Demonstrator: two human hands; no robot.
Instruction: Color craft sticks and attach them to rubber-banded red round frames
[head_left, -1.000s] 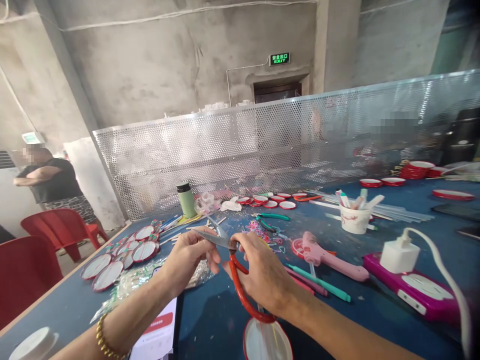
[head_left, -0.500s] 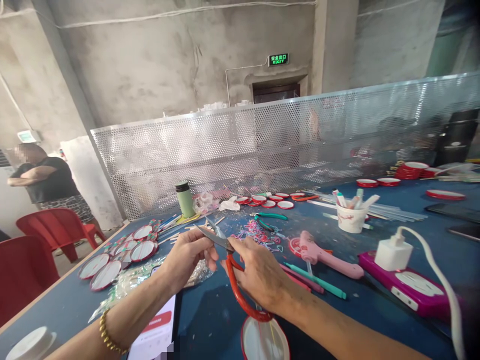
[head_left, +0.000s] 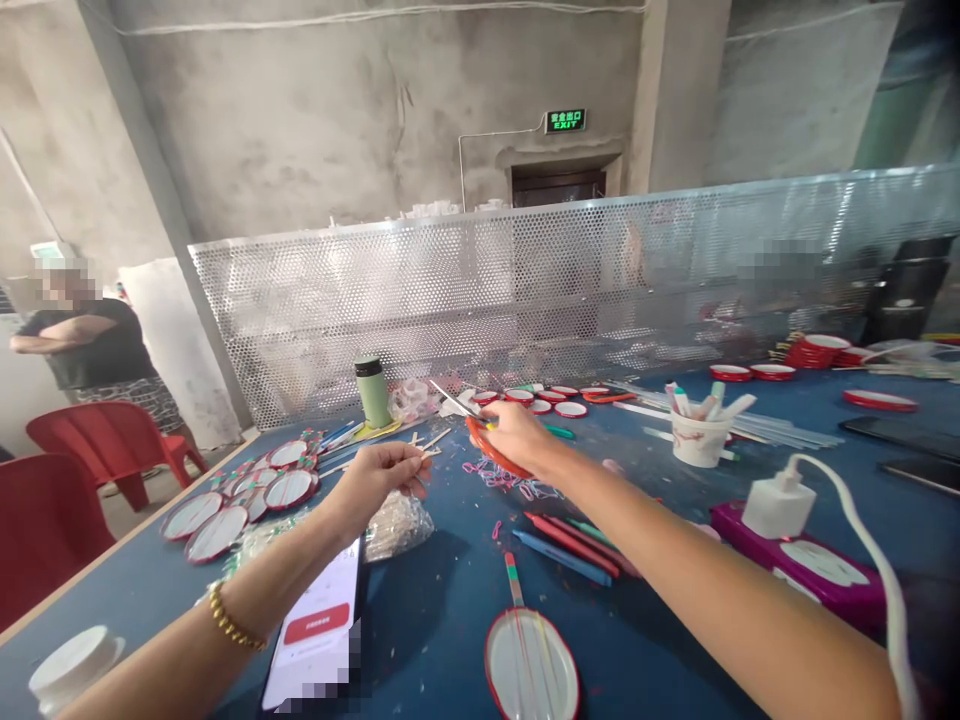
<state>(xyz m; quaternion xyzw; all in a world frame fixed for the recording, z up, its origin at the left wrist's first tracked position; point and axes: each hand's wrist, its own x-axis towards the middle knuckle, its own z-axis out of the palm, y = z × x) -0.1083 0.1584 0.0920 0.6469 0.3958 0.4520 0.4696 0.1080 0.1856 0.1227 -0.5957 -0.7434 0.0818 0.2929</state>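
compared with half a second ago, the right hand [head_left: 514, 435] has gone forward with the scissors [head_left: 491, 450], away from the left hand [head_left: 382, 475].

nearest, a round red-rimmed piece [head_left: 551, 655] with thin bands across its face lies on the table; its lower edge meets the bottom border, so i cannot tell if all of it shows. at the lower left is a white container [head_left: 75, 660]. the phone [head_left: 311, 625] is partly covered by the left forearm, and its lower corner is pixelated.

the fingertips of the left hand are pressed together near a clear bag [head_left: 397, 525]; whether something thin is between them, i cannot tell. some pens [head_left: 562, 570] run under the right forearm, which hides their far ends. of a pink object [head_left: 706, 532] only small bits appear beside this arm.

the right hand is closed around the orange handles of the scissors, which are above the small coloured clips [head_left: 517, 483], blades pointing forward; i cannot tell if the blades are parted. green pliers [head_left: 559, 432] are mostly hidden behind this hand.

farther, a green bottle [head_left: 373, 400] stands before the perforated panel [head_left: 405, 300], through which shapes are unclear. at far left is a person [head_left: 94, 340], head pixelated.
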